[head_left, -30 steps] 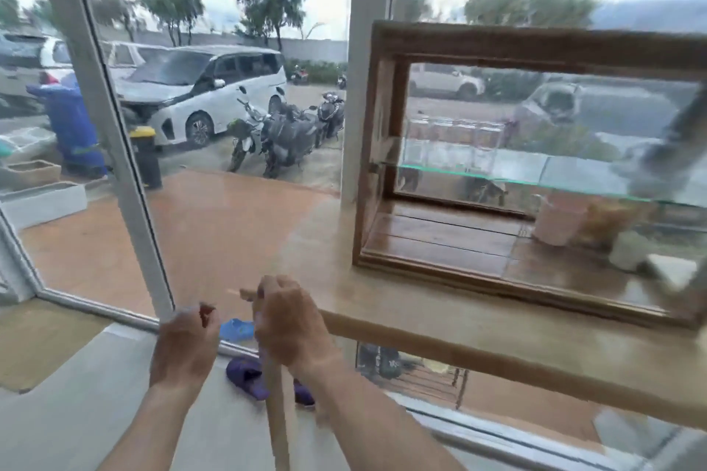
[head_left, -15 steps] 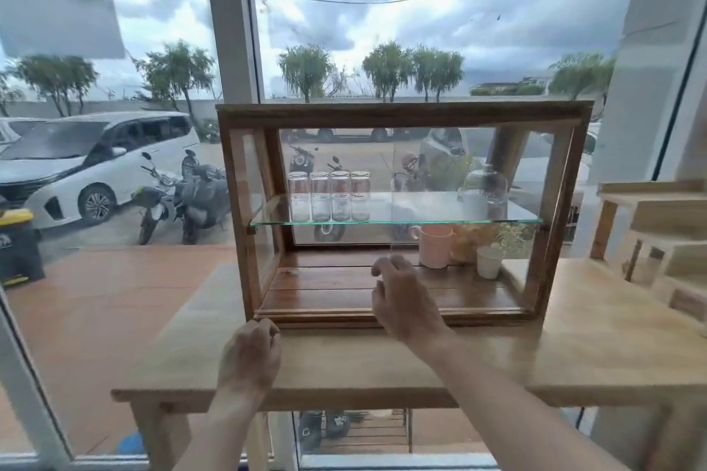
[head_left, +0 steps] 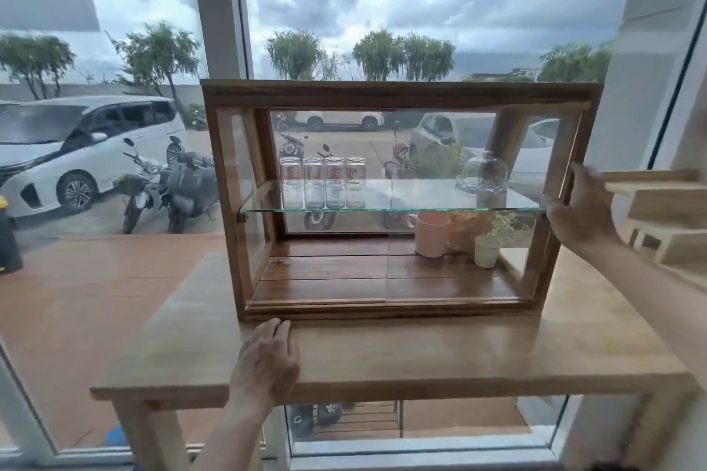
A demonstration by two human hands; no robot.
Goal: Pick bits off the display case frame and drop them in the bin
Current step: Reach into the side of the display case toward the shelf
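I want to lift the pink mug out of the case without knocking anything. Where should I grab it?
Take the pink mug by its handle, which sticks out to the left, coming in from the front left. That side of the case floor is bare; the white pot and an orange item crowd its right, and the glass shelf sits low overhead.

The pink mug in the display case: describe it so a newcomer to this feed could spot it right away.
Find the wooden display case standing on the table by the window. Look at its bottom level, under the glass shelf, toward the right. The pink mug stands there, handle to the left; it is the only pink thing, taller than the small white plant pot on its right.
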